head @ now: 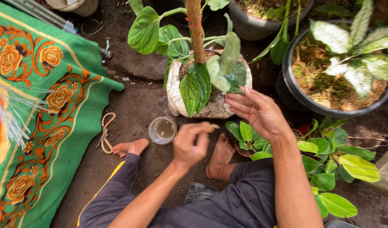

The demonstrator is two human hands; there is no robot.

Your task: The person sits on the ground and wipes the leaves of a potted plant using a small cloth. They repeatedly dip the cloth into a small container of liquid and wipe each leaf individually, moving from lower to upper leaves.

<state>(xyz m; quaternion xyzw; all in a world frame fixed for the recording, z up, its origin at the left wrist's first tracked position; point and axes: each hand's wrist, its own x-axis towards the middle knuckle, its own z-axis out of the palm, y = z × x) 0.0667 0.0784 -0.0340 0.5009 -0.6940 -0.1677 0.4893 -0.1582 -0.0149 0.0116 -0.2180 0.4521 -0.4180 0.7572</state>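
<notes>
Two hands work at the white pot (211, 107). I see the right hand (257, 110) spread open beside its leaves, the left hand (193, 141) pinching a small stick. Cup (162, 129) and scissors (105, 133) lie untouched on soil; the plant stands already potted.

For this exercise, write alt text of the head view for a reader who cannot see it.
A seated person's right hand reaches open toward a white pot holding a leafy plant on a pole, while the left hand pinches something small. A small cup and scissors lie on the soil.
</notes>
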